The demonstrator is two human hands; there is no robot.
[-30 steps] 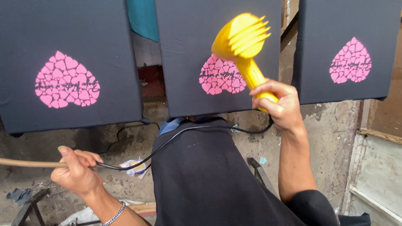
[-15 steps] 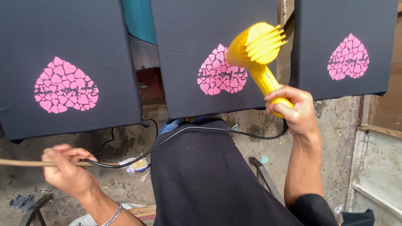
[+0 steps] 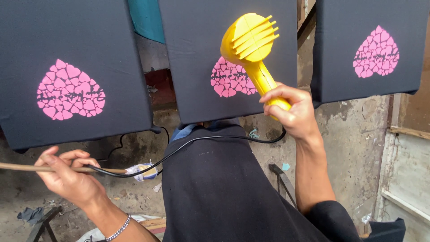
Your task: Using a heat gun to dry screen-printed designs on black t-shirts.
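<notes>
Where the right hand [image 3: 293, 112] closes round the handle of the yellow heat gun [image 3: 253, 49], its grip is tight on the handle and the ribbed head is raised in front of the middle black panel [image 3: 188, 58], just above and right of that panel's pink heart print [image 3: 230, 79]. A black cord [image 3: 201, 141] runs from under the right hand, across the dark-clothed lap, to the left hand [image 3: 67, 177]. The left hand's grip is loosely curled over a thin wooden stick [image 3: 18, 167], with the cord passing under the fingers; whether it grips the cord cannot be told. Three black panels hang in a row. The left panel [image 3: 27, 40] bears a pink heart [image 3: 70, 91] made of small heart pieces at lower centre; the right panel [image 3: 345, 27] bears the same print [image 3: 376, 53] towards its right. A crumpled white, yellow and blue wrapper [image 3: 142, 170] lies on the concrete floor [image 3: 349, 134] beside the cord.
</notes>
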